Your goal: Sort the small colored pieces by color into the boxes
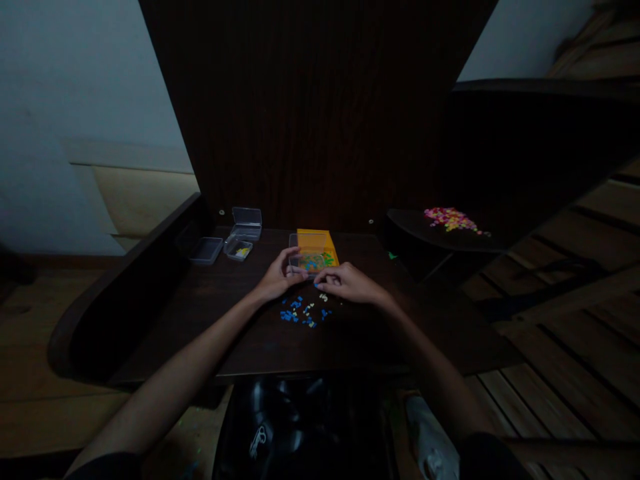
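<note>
My left hand point(278, 274) grips the left side of a clear plastic box point(300, 262) whose lid stands raised at the back. Small blue and green pieces show in or through the box. Pinched in the fingertips of my right hand point(350, 283), at the box's front right corner, is a small blue piece point(316, 285). An orange tray point(331, 248) with green pieces lies just behind the box. Below my hands, loose blue pieces point(289, 315) and pale yellow pieces point(311, 324) are scattered on the dark wooden surface point(250, 343).
To the left stand an open clear box point(247, 224), a smaller clear box with yellow pieces point(239, 249) and a flat clear case point(207, 250). A pile of pink, red and yellow pieces point(453, 219) lies on a raised ledge at right. A dark panel point(320, 120) rises behind.
</note>
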`<state>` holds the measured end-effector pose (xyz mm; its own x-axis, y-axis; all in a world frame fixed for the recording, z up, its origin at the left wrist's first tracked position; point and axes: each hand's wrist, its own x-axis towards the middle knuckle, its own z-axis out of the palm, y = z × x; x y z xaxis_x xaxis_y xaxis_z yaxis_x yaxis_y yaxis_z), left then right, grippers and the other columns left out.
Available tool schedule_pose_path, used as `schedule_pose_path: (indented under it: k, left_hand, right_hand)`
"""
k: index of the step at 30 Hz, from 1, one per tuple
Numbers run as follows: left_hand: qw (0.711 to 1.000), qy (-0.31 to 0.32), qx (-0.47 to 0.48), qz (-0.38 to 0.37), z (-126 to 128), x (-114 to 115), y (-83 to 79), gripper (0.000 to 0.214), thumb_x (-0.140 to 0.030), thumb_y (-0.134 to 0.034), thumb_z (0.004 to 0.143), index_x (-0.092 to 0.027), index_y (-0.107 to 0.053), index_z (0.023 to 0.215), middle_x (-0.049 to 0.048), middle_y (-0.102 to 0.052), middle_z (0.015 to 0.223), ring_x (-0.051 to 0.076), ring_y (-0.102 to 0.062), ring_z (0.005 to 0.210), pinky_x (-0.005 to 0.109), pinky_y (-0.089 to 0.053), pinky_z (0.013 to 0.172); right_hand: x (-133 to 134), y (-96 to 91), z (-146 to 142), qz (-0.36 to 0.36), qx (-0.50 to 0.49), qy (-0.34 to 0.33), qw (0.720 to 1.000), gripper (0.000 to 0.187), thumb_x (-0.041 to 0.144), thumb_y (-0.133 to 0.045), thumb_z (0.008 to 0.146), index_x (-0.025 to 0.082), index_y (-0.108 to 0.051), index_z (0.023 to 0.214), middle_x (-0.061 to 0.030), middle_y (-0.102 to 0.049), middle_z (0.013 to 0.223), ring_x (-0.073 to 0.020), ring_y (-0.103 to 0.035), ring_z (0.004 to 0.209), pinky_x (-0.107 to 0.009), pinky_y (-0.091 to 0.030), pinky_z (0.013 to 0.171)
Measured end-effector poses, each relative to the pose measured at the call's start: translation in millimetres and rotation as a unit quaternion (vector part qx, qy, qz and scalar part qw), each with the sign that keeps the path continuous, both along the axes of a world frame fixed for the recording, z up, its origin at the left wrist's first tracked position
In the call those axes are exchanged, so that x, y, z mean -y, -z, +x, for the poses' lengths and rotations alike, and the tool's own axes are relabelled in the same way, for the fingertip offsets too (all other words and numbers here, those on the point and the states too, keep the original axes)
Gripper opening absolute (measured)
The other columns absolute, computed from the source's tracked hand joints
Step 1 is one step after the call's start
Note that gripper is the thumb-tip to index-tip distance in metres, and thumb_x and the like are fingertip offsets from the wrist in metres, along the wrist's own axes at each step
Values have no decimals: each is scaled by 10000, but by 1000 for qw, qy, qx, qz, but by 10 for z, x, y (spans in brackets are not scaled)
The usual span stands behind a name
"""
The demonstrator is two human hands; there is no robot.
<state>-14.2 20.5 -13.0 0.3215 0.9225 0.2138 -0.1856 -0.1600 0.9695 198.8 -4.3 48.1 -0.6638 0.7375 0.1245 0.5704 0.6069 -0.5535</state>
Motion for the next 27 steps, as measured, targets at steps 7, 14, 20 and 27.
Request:
schedule_pose_path:
  k: [7, 14, 20, 27]
  left_hand:
    - [999, 45, -10, -26, 17, 84, -52, 708, -177, -777, 652, -222, -424, 1264, 87, -558, 1208, 131, -656, 858, 350, -551, 840]
    - [998, 45, -14, -32, 23, 71, -42, 725, -178, -780, 643, -208, -428, 1276, 107, -545, 1232, 129, -657, 833, 359, -547, 847]
    - [999, 32, -11, -19, 21, 42, -12, 702, -163, -776, 641, -213, -450, 1260, 120, -514, 1288, 123, -656, 822, 368, -549, 845]
    - [999, 30, -16, -16, 13, 28, 4, 687, -169, -774, 642, -220, -457, 1249, 115, -512, 1281, 119, -651, 809, 372, -549, 839]
  right_hand:
    - [-178, -53, 8, 40, 12, 67, 997, 195, 193, -559, 850, 125, -702, 965, 40, -512, 595, -84, -449, 546, -195, -300, 561]
    - [-84, 14, 117, 23, -14, 76, 997, 249, 268, -555, 860, 122, -673, 1023, 41, -512, 592, -93, -441, 532, -202, -319, 550]
    - [178, 33, 304, -63, 21, 24, 998, 250, 335, -636, 810, 139, -646, 965, 57, -523, 582, -85, -455, 515, -198, -343, 546]
    - [290, 265, 235, -63, 82, -3, 995, 149, 260, -628, 823, 146, -655, 914, 11, -597, 711, -102, -516, 624, -208, -357, 599]
